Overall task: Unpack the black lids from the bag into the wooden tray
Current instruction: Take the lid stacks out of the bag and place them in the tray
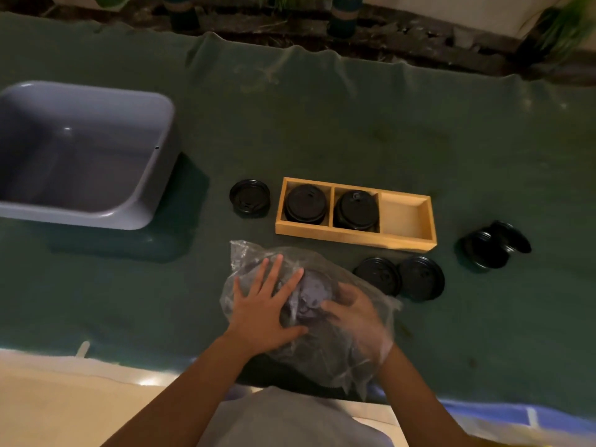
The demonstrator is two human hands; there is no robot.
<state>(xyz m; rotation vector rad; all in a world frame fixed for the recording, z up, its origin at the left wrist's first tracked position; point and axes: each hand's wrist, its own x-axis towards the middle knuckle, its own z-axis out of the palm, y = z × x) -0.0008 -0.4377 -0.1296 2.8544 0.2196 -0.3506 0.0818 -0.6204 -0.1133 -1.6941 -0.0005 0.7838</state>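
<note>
A clear plastic bag (351, 359) lies on the green cloth near the front edge, with black lids (314, 296) dimly seen inside. My left hand (267, 304) presses flat on top of the bag, fingers spread. My right hand (358, 314) is inside the bag, fingers curled around a stack of lids. The wooden tray (354, 237) sits just beyond, with three compartments: lids (305, 204) fill the left one, lids (355, 210) fill the middle one, and the right one holds nothing.
Loose black lid stacks lie left of the tray (250, 198), in front of it (379, 275) (422, 278), and toppled at the right (493, 245). A grey plastic tub (135, 217) stands at the left. Potted plants line the far edge.
</note>
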